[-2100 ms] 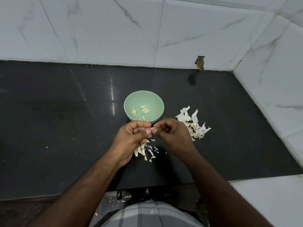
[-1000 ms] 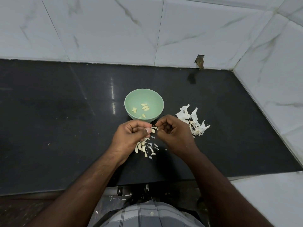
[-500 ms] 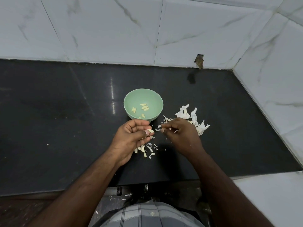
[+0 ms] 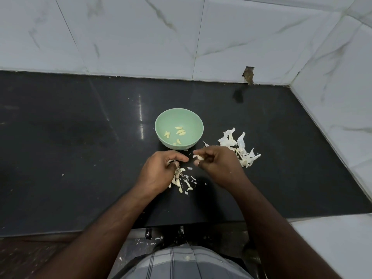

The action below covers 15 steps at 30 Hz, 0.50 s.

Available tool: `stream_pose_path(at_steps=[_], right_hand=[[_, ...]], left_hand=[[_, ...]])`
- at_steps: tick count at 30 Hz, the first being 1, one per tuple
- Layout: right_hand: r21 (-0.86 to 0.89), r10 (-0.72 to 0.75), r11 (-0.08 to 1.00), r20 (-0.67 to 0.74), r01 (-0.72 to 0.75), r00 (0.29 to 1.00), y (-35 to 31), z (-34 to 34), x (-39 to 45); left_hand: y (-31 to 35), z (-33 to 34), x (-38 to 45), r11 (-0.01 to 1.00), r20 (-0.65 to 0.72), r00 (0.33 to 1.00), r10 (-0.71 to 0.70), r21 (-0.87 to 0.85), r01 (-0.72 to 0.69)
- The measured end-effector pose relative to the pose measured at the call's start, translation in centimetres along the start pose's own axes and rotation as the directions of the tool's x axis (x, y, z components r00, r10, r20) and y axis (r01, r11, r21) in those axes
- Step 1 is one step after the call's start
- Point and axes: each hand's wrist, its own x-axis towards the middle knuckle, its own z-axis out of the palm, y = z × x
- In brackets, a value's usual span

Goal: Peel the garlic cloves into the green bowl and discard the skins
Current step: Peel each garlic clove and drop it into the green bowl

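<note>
Head view is the only one I have, and it looks down on a black stone counter [image 4: 80, 158] that ends at white marble tiles [image 4: 141, 37] at the back and on the right side. Near the middle of the counter stands the green bowl [image 4: 193, 121], round and pale green. Inside it I count about five peeled cloves [image 4: 180, 132], small, curved and light yellow, lying apart from each other on the bottom.

Both hands are just in front of the bowl, close to each other but not touching. My left hand [image 4: 159, 172] has the fingers curled, and a thin bit of white skin shows at the thumb side, so it seems to pinch something small; what exactly it is I cannot tell. My right hand [image 4: 217, 166] holds a garlic clove [image 4: 198, 157] between thumb and forefinger; the piece is pale cream with a ragged edge, and only a small part of it shows.

Under and beside the left hand lies a small heap of cloves and skin bits [image 4: 182, 180], mixed together, cream and white. To the right of the bowl, partly behind the right hand, lies a pile of garlic skins [image 4: 241, 150]: papery, white, torn in long curled flakes.

At the lower edge I see a checked grey cloth [image 4: 181, 262].
</note>
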Motion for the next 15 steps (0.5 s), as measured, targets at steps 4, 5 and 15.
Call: stream_pose_path(at_steps=[4,5,15], right_hand=[[0.011,0.01,1.0,-0.044,-0.01,0.999,-0.3,-0.2,0.3],[0.019,0.017,1.0,-0.058,-0.016,0.998,-0.4,-0.3,0.4],[-0.003,0.011,1.0,-0.114,-0.011,0.993,-2.2,0.0,3.0]], left_hand=[[0.1,-0.5,0.0,1.0,-0.051,0.999,-0.011,0.007,0.011],[0.1,-0.6,0.1,1.0,-0.053,0.998,-0.017,0.0,0.017],[-1.0,-2.8,0.3,0.997,-0.095,0.995,-0.034,0.067,0.04]])
